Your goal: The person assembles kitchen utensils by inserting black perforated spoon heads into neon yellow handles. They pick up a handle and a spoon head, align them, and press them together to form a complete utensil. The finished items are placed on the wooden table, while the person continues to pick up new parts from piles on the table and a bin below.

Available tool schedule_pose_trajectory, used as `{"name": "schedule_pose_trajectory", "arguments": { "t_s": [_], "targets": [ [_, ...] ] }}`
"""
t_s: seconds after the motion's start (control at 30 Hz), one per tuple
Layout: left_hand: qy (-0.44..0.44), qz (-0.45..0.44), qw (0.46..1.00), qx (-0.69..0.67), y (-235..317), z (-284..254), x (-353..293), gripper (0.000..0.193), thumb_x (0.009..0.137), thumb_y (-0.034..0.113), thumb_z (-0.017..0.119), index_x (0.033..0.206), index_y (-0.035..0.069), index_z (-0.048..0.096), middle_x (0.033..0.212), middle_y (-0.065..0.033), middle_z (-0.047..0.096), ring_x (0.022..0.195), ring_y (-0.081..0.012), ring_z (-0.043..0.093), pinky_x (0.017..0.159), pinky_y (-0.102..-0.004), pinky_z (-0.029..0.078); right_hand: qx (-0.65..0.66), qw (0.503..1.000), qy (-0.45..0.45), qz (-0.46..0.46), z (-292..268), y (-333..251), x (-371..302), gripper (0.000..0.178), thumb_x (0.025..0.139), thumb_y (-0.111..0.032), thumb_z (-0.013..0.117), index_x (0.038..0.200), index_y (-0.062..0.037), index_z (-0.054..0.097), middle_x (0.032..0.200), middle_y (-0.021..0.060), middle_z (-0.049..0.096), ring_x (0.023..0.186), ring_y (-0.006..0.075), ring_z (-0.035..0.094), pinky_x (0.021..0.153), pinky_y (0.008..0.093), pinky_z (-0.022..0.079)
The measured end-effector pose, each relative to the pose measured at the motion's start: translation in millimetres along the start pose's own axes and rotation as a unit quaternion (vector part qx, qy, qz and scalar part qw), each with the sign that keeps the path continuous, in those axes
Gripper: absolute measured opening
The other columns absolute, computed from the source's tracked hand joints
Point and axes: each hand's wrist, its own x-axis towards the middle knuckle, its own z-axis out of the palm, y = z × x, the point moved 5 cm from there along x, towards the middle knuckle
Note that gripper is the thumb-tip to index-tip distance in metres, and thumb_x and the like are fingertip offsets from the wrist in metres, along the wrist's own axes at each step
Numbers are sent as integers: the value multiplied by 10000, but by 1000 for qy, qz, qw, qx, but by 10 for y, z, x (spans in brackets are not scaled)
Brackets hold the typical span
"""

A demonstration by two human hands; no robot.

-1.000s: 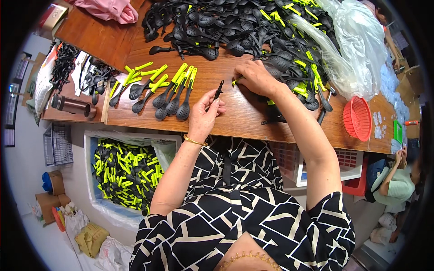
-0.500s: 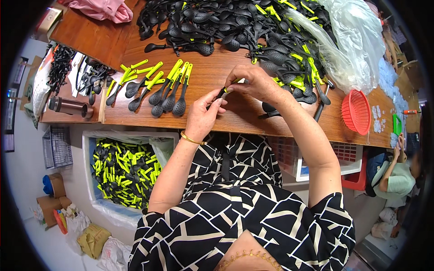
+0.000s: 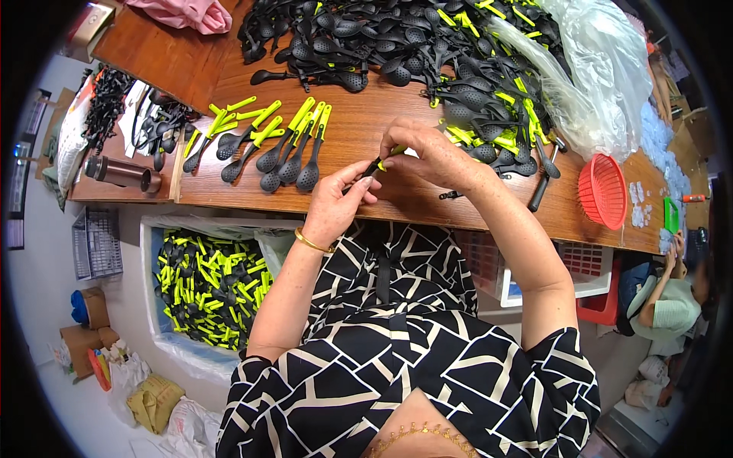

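My left hand [image 3: 336,201] is closed round a thin black and lime-green utensil [image 3: 372,169], most of it hidden by the fingers. My right hand [image 3: 429,153] pinches its green part, close to the left fingertips. Left of my hands, several black perforated spoons [image 3: 308,177] with lime-green handles lie side by side on the wooden table [image 3: 366,114]. Beyond my hands rises a large heap of black spoons [image 3: 397,46], with loose green handles [image 3: 504,141] on its right side.
A red plastic basket [image 3: 603,192] and a black-handled hammer [image 3: 544,179] lie right of my forearm. Clear plastic bags [image 3: 603,69] cover the heap's right edge. Below the table's left side, a lined box [image 3: 153,305] holds many green-handled spoons. A brown flask [image 3: 122,173] lies at left.
Both hands have shifted slightly, the right one a little lower, still gripping the same utensil. The whole view has moved slightly. Less of the black piece beside my right forearm shows.
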Motion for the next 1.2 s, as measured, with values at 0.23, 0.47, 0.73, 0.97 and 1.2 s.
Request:
{"name": "schedule_pose_trajectory", "arguments": {
  "t_s": [0.23, 0.47, 0.73, 0.97, 1.2],
  "targets": [
    [-12, 60, 994, 93, 101, -2, -149, 363, 1055, 53, 605, 1411, -15, 629, 1064, -82, 757, 859, -93, 698, 814, -240, 576, 61, 997, -29, 40, 143, 11, -128, 281, 906, -86, 765, 1180, -57, 711, 1135, 116, 738, 1062, 276, 719, 928, 376, 559],
    [-18, 13, 998, 56, -52, -102, -268, 339, 1043, 76, 608, 1370, 14, 671, 1002, -63, 771, 816, -95, 706, 765, -242, 572, 77, 989, -87, 96, 238, -68, -106, 244, 908, -129, 775, 1130, -47, 715, 1055, 98, 757, 966, 254, 744, 841, 380, 582],
    [-47, -38, 997, 49, 25, -118, -275, 383, 1062, 88, 610, 1427, -31, 608, 1033, -63, 751, 845, -87, 689, 809, -231, 567, 61, 996, -26, 56, 261, -118, -186, 176, 892, -107, 796, 1017, -46, 689, 961, 88, 724, 905, 270, 725, 786, 376, 570],
    [-95, -41, 988, 113, 106, -154, -293, 377, 1053, 90, 614, 1403, -49, 622, 1008, -68, 761, 824, -83, 698, 801, -242, 574, 121, 986, -52, 98, 320, -104, -257, 183, 885, -104, 803, 1023, -46, 697, 952, 85, 728, 913, 261, 721, 799, 360, 563],
    [-73, -36, 995, 60, 8, -142, -319, 361, 1051, 101, 620, 1389, -22, 646, 986, -47, 746, 804, -82, 690, 751, -227, 548, 96, 990, -24, 99, 419, -60, -350, 197, 915, -143, 779, 1062, -42, 694, 976, 107, 749, 937, 268, 741, 836, 359, 571]
  ]
}}
